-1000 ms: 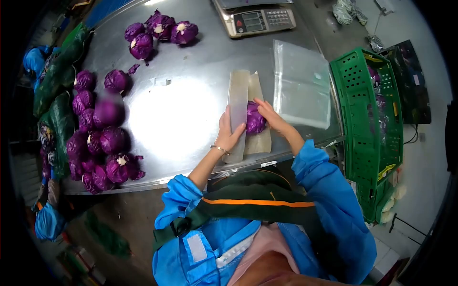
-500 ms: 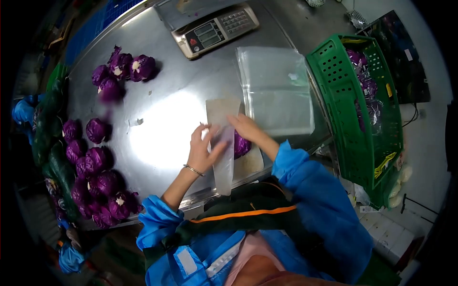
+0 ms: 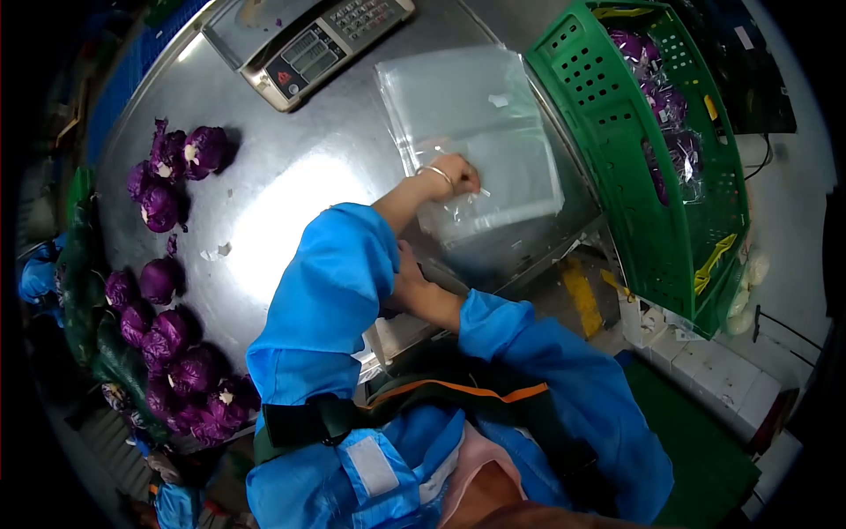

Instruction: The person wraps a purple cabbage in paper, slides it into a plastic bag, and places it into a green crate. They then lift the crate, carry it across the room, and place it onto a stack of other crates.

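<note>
My left hand [image 3: 456, 175], with a bangle at the wrist, reaches across my right arm to the stack of clear plastic bags [image 3: 471, 106]. Its fingers are pinched on the crinkled edge of a plastic bag [image 3: 458, 212] at the stack's near side. My right hand [image 3: 407, 280] is lower, close to the table edge. The left sleeve covers most of its fingers, so its grip is hidden. A little dark purple shows beside it, too covered to make out. Below the left forearm a pale strip [image 3: 374, 344] sticks out at the table edge.
Several red cabbages [image 3: 167, 339] lie along the left side of the metal table [image 3: 256, 238], with more [image 3: 204, 152] farther back. A weighing scale [image 3: 308, 57] stands at the back. On the right is a green crate [image 3: 608, 132] holding wrapped red cabbages [image 3: 665, 101].
My left hand has moved from the pale sheet near the cabbage to the bags and pinched one. My right hand has come back toward the table edge. The view has shifted.
</note>
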The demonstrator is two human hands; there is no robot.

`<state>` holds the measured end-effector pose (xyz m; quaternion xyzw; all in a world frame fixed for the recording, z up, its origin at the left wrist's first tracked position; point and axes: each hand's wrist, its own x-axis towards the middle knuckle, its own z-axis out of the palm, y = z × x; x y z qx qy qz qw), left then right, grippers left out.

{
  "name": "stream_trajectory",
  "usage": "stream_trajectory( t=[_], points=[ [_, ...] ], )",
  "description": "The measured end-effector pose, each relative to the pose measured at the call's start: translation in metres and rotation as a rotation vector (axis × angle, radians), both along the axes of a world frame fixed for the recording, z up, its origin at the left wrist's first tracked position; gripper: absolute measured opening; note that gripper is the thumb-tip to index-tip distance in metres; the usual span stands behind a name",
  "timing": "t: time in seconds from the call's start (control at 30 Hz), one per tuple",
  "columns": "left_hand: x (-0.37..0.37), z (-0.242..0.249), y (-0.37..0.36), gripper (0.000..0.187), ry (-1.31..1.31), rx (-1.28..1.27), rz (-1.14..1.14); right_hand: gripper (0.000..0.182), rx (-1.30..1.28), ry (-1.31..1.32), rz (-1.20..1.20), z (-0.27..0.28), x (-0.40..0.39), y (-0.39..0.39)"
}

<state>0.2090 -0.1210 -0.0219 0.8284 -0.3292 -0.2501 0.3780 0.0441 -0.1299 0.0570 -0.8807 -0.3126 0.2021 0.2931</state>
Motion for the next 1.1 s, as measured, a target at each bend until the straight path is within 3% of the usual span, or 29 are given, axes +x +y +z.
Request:
stream_trajectory(
  t=[0.03, 0.1, 0.17, 0.23, 0.33, 0.4, 0.5, 0.57, 0.6, 0.67, 0.73, 0.83, 0.87, 0.9, 0.97, 1.07, 1.1],
  points=[
    [0.007, 0.003, 0.006, 0.018, 0.181, -0.089, 0.162, 0.044, -0.036, 0.107, 0.016, 0.007, 0.007, 0.003],
    [0.036, 0.036, 0.025, 0.016, 0.390, -0.243, 0.653, 0.039, -0.010, -0.049, -0.073, -0.004, 0.002, 0.005],
    [0.054, 0.088, 0.076, 0.015, -0.541, -0.207, 0.441, 0.035, 0.039, -0.051, -0.160, 0.006, -0.001, 0.001],
    [0.031, 0.134, 0.122, 0.014, -0.800, 0.011, 0.260, 0.029, 0.115, -0.120, -0.188, 0.026, -0.004, -0.010],
    [-0.023, 0.134, 0.191, 0.019, -0.958, 0.185, 0.121, 0.027, 0.465, -0.064, -0.187, 0.026, -0.005, -0.029],
    [-0.067, 0.092, 0.232, 0.018, -0.844, 0.289, 0.139, 0.029, 0.534, 0.022, -0.160, 0.034, -0.007, -0.036],
    [-0.139, 0.013, 0.251, 0.018, -0.715, 0.331, 0.276, 0.029, 0.557, -0.167, -0.154, 0.031, -0.011, -0.032],
    [-0.167, 0.015, 0.234, 0.019, -0.751, 0.381, 0.402, 0.031, 0.556, -0.127, -0.150, 0.034, -0.017, -0.029],
    [-0.166, 0.016, 0.227, 0.019, -0.577, 0.492, 0.546, 0.031, 0.562, -0.120, -0.162, 0.032, -0.020, -0.028],
    [-0.158, 0.026, 0.239, 0.020, -0.699, 0.374, 1.125, 0.032, 0.571, -0.120, -0.190, 0.030, -0.025, -0.029],
    [-0.155, 0.027, 0.241, 0.021, -0.727, 0.385, 1.248, 0.033, 0.576, -0.124, -0.217, 0.030, -0.031, -0.033],
    [-0.166, 0.002, 0.226, 0.023, -0.645, 0.618, 0.758, 0.035, 0.554, -0.149, -0.175, 0.031, -0.040, -0.032],
    [-0.182, -0.007, 0.215, 0.029, -0.823, 0.634, 0.549, 0.035, 0.536, -0.154, -0.159, 0.032, -0.044, -0.029],
    [-0.191, -0.004, 0.210, 0.038, -0.908, 0.613, 0.481, 0.034, 0.519, -0.164, -0.144, 0.034, -0.045, -0.024],
    [-0.195, 0.002, 0.201, 0.046, -0.805, 0.604, 0.726, 0.033, 0.462, -0.157, -0.145, 0.034, -0.042, -0.013],
    [-0.202, 0.048, 0.188, 0.049, -0.699, 0.353, 1.164, 0.027, 0.334, -0.185, -0.230, 0.019, -0.034, 0.011],
    [-0.206, 0.051, 0.182, 0.049, -0.767, 0.265, 1.097, 0.026, 0.261, -0.173, -0.214, 0.016, -0.025, 0.022]
  ],
)
